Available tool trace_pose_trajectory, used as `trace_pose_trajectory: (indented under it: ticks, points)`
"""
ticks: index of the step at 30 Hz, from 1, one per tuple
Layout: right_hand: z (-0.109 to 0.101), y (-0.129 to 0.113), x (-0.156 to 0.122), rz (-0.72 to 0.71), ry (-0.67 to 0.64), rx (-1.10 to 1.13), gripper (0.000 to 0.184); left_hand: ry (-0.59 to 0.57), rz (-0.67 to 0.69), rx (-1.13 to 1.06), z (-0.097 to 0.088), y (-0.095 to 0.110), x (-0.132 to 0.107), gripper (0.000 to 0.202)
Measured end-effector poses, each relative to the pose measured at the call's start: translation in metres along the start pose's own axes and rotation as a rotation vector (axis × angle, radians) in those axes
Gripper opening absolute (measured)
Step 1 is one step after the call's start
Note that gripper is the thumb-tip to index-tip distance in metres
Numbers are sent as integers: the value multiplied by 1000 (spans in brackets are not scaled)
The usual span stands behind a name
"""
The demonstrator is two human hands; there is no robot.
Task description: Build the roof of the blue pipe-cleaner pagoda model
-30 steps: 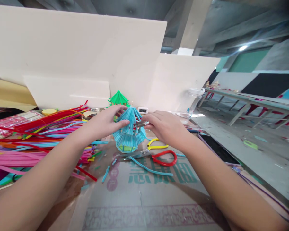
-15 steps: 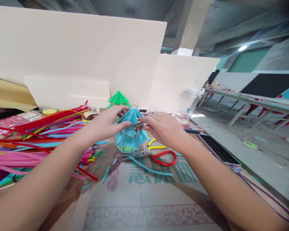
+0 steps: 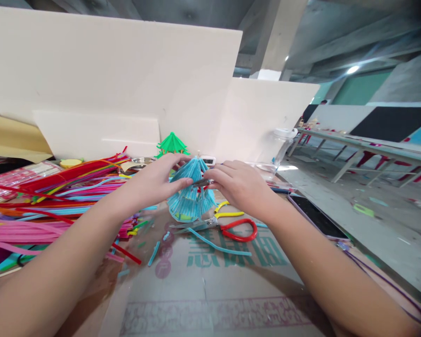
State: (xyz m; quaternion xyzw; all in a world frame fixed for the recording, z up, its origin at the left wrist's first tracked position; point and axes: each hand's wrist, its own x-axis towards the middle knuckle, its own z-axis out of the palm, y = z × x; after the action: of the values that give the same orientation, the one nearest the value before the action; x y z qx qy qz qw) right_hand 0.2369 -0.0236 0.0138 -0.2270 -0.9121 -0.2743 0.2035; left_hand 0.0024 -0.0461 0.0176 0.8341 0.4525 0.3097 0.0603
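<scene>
A light-blue pagoda-like model (image 3: 191,206) made of pipe cleaners stands upright on the table, its upper and lower tiers flaring outward. My left hand (image 3: 164,175) is closed around the upper tier's left side, thumb in front; its other fingertips are hidden behind. At the model's right side, my right hand (image 3: 235,185) pinches a small grey metal tool (image 3: 201,182), its tip against the upper tier. I cannot make out the tool's exact kind. Just in front lie scissors (image 3: 210,225) with a red handle, a yellow handle (image 3: 229,214) beside it, and a cut blue pipe cleaner (image 3: 219,245).
Bundled coloured pipe cleaners (image 3: 31,231) cover the left side. Behind stand a green-roofed model (image 3: 173,143), a small white display device (image 3: 208,160) and white boards (image 3: 108,84). A phone (image 3: 317,217) and clear bottle (image 3: 282,145) are on the right.
Both hands keep nearly the same places. The blue model has shifted or tilted very slightly to the right, and the metal tool's angle has changed a little.
</scene>
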Motion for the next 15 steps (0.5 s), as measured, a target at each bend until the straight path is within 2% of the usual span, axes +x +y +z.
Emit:
trace_pose_trajectory:
  ticks: [15]
  points:
    - [-8, -1, 0, -30, -21, 46, 19, -26, 27, 23, 0, 3, -1, 52]
